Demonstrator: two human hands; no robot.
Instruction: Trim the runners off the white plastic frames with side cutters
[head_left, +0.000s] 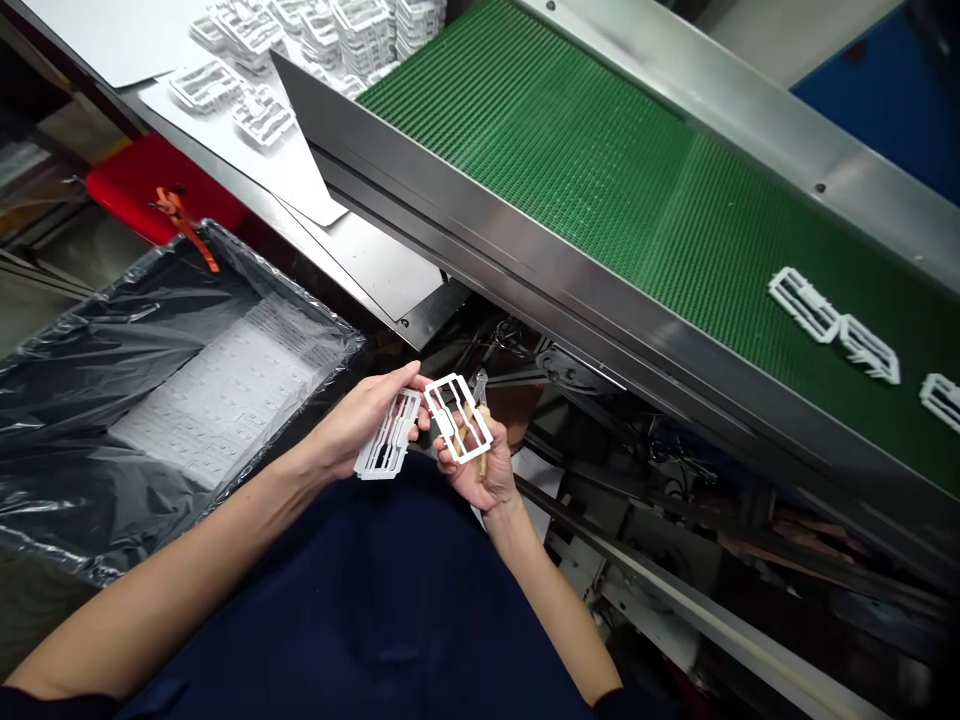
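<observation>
**At your hands.** Your left hand [360, 420]: closed, thumb and fingers pinched on the near white plastic frame [388, 435], which stands tilted with its lower end pointing away from the hand.

Your right hand [480, 478]: curled closed around the tan handles [481, 462] of small metal-jawed nippers [478, 388]. The far white plastic frame [457, 418] lies across these fingers and the handles, just beside the near frame. The exact hold on it is hidden, so you cannot tell how firmly it is gripped.

Both hands are over your navy top [360, 600], below the near edge of the conveyor.

**To your left.** A black plastic liner [150, 330] holds a flat layer of white parts [217, 400]. Past its far corner sit a red bin [150, 185] and an orange strap [184, 225].

**Far counter edge.** The stainless counter [390, 270] carries white sheets [247, 170], two loose white frames [206, 85], and stacked white frames [352, 40] at the top corner.

**To your right.** A green conveyor belt [525, 130], bounded by a stainless side rail [480, 250], carries three white frames [802, 305] near its right edge.
</observation>
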